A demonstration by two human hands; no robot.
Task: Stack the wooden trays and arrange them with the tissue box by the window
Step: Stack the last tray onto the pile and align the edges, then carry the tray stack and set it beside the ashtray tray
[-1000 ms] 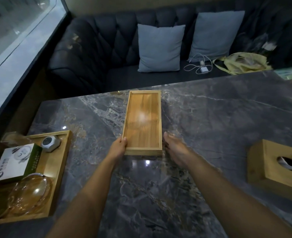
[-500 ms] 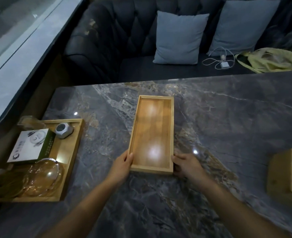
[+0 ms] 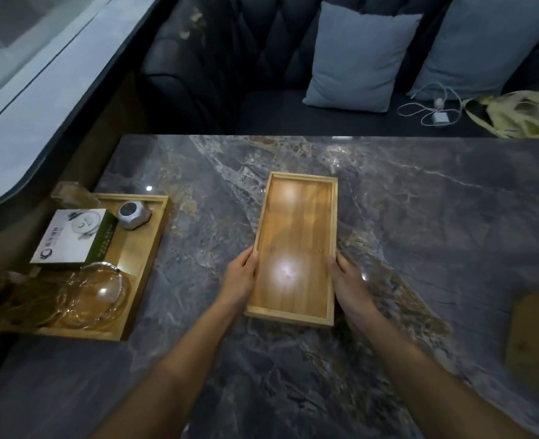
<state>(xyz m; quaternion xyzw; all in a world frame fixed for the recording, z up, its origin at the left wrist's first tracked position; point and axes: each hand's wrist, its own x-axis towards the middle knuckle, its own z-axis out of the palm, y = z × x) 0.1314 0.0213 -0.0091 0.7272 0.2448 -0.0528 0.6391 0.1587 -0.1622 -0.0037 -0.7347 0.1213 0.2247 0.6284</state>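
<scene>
Your left hand (image 3: 241, 282) and right hand (image 3: 349, 285) clamp the narrow wooden tray (image 3: 295, 248) between them, one on each long side near its close end, fingers pressed flat against the outer walls. The tray is empty, its long axis pointing away from you, and it lies in the middle of the dark marble table (image 3: 420, 232); you cannot tell from here whether its near end is just off the stone or resting on it.

To your left, near the window ledge (image 3: 40, 99), the wider wooden tray (image 3: 147, 248) sits at the table's edge. It holds a white and green box (image 3: 71, 239), a small grey faceted gadget (image 3: 134, 214) just beyond the box, and a clear glass bowl (image 3: 92, 291) at its close end. The two trays are well apart.

The wooden tissue box (image 3: 536, 331) stands at the far right of the table, cut off by the frame edge, well away from both trays.

Beyond the table, a dark tufted sofa (image 3: 230, 58) carries two pale blue cushions (image 3: 360, 55), a white cable with charger (image 3: 433, 109) and a yellow bag (image 3: 515, 115).
</scene>
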